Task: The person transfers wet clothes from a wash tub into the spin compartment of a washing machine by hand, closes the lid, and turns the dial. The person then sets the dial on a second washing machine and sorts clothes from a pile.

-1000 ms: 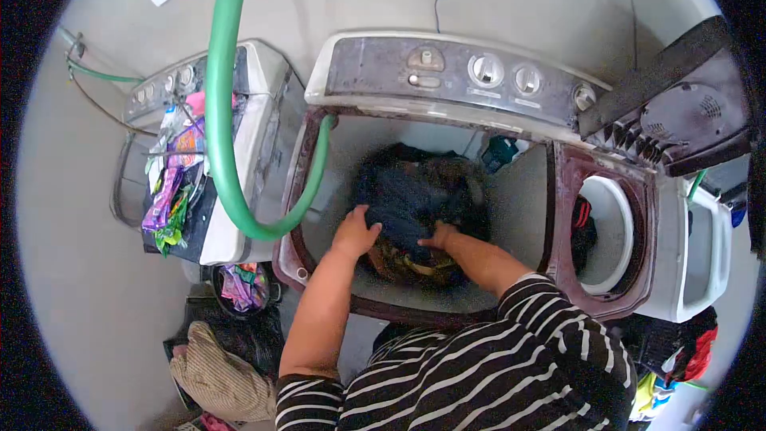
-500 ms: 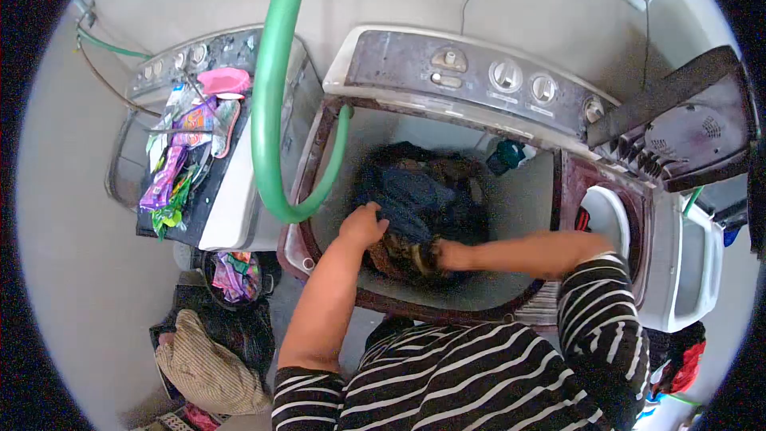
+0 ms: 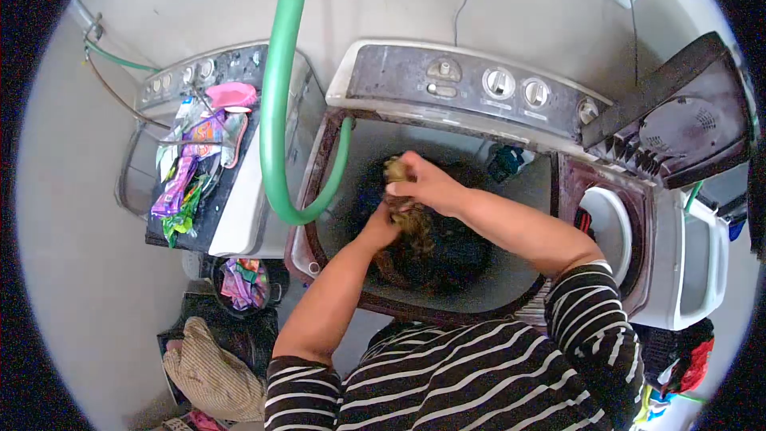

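From my head camera, my right hand (image 3: 423,183) is raised over the wash tub (image 3: 335,215), fingers clenched around the top of an olive-brown garment (image 3: 411,219). The cloth hangs nearly straight down from that fist to my left hand (image 3: 383,231), which grips it lower, just above the dark laundry (image 3: 455,251). A green hose (image 3: 275,112) loops over the tub's left rim.

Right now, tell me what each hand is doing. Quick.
Left hand: closed on the brownish-yellow garment over the wash tub.
Right hand: closed on the same garment, higher up.
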A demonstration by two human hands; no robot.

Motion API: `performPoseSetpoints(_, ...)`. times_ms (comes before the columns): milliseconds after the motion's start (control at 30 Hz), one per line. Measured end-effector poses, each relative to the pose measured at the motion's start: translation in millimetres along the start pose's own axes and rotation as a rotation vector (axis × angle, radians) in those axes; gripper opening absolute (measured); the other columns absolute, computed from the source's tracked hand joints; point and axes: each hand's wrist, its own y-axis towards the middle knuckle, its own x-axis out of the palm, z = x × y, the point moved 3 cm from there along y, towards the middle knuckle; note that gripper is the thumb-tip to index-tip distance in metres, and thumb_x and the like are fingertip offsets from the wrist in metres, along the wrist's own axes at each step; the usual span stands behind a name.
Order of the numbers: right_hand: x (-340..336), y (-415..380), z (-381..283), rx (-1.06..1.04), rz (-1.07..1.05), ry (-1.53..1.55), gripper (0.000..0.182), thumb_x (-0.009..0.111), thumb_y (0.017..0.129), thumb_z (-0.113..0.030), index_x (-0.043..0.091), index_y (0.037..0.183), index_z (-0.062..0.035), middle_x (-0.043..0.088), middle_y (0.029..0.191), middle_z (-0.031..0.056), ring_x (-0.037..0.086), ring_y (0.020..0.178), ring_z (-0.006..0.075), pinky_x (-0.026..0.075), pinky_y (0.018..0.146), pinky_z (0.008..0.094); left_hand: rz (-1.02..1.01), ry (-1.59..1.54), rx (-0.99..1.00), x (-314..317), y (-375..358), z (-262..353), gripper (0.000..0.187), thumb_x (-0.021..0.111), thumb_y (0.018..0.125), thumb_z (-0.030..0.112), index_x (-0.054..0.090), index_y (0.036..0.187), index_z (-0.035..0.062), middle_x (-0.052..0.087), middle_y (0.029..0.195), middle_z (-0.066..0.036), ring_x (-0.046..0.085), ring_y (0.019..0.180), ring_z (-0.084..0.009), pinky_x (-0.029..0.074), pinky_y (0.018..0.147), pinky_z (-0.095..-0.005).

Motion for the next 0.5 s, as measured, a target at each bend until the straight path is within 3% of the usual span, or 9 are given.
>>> performPoseSetpoints(67, 5, 7, -12, -0.058, -0.216, 0.31, 0.019, 0.06, 0.079, -0.009, 0.047, 0.092, -0.0076, 0.051, 0.081, 0.0051, 0.051, 0.073, 0.0146, 0.047, 0.069, 0.0263, -0.042, -0.032, -0.229, -4, 16, -64, 0.046, 0.055, 0.077, 0.025, 0.045, 0.116, 0.0014, 0.058, 0.101, -0.017, 0.056, 0.088, -0.0277, 0.044, 0.075, -0.0317)
performPoseSetpoints(100, -2, 13, -11, -0.057, -0.218, 0.314, 0.019, 0.06, 0.079, -0.009, 0.047, 0.092, -0.0076, 0.051, 0.081, 0.0051, 0.051, 0.073, 0.0146, 0.047, 0.069, 0.0263, -0.042, -0.03, -0.232, -4, 15, -63, 0.046, 0.055, 0.077, 0.025, 0.045, 0.116, 0.0014, 0.058, 0.101, -0.017, 0.056, 0.088, -0.0277, 0.044, 0.075, -0.0317)
performPoseSetpoints(167, -34, 34, 11, -0.144, 0.135, 0.258, 0.012, 0.057, 0.079, -0.007, 0.05, 0.089, -0.0085, 0.053, 0.079, 0.0054, 0.051, 0.07, 0.015, 0.047, 0.067, 0.0276, 0.342, -0.242, -0.269, -19, 12, -53, 0.047, 0.046, 0.083, 0.026, 0.039, 0.12, -0.0013, 0.056, 0.106, -0.018, 0.056, 0.087, -0.0284, 0.043, 0.073, -0.0323)
performPoseSetpoints(233, -90, 73, 107, -0.286, 0.264, -0.228, 0.007, 0.056, 0.076, -0.008, 0.052, 0.082, -0.0084, 0.056, 0.075, 0.0064, 0.051, 0.066, 0.0155, 0.046, 0.063, 0.0294, 0.367, -0.235, -0.32, -28, 9, -41, 0.047, 0.046, 0.083, 0.026, 0.039, 0.12, -0.0021, 0.056, 0.105, -0.019, 0.056, 0.087, -0.0292, 0.043, 0.073, -0.0329)
performPoseSetpoints(267, -78, 48, 101, -0.105, 0.409, -0.623, 0.006, 0.055, 0.073, -0.007, 0.053, 0.079, -0.0065, 0.055, 0.069, 0.0057, 0.051, 0.062, 0.0169, 0.044, 0.058, 0.0292, 0.387, -0.235, -0.374, -32, 8, -36, 0.046, 0.045, 0.083, 0.025, 0.038, 0.119, -0.0029, 0.056, 0.105, -0.02, 0.056, 0.088, -0.0301, 0.044, 0.073, -0.0335)
performPoseSetpoints(300, -86, 54, 114, -0.106, 0.411, -0.623, 0.006, 0.055, 0.073, -0.007, 0.053, 0.079, -0.0065, 0.055, 0.069, 0.0057, 0.051, 0.062, 0.0169, 0.044, 0.058, 0.0292, 0.407, -0.236, -0.429, -35, 6, -32, 0.046, 0.045, 0.083, 0.024, 0.038, 0.119, -0.0037, 0.056, 0.104, -0.021, 0.056, 0.088, -0.031, 0.044, 0.074, -0.0341)
performPoseSetpoints(467, -60, 2, 282, 0.106, -0.011, -1.64, 0.033, 0.048, 0.076, -0.034, 0.051, 0.094, -0.0058, 0.052, 0.095, 0.0173, 0.051, 0.076, 0.0318, 0.045, 0.069, 0.0443, 0.516, -0.251, -0.708, -54, 2, -19, 0.045, 0.044, 0.082, 0.021, 0.035, 0.117, -0.0077, 0.056, 0.102, -0.025, 0.056, 0.091, -0.0353, 0.044, 0.075, -0.037)
performPoseSetpoints(500, -57, 0, 312, 0.11, -0.009, -1.64, 0.033, 0.048, 0.076, -0.034, 0.051, 0.094, -0.0058, 0.052, 0.095, 0.0173, 0.051, 0.076, 0.0318, 0.045, 0.069, 0.0443, 0.532, -0.252, -0.765, -55, 2, -20, 0.045, 0.044, 0.082, 0.02, 0.035, 0.116, -0.0085, 0.056, 0.102, -0.026, 0.056, 0.091, -0.0361, 0.044, 0.075, -0.0376)
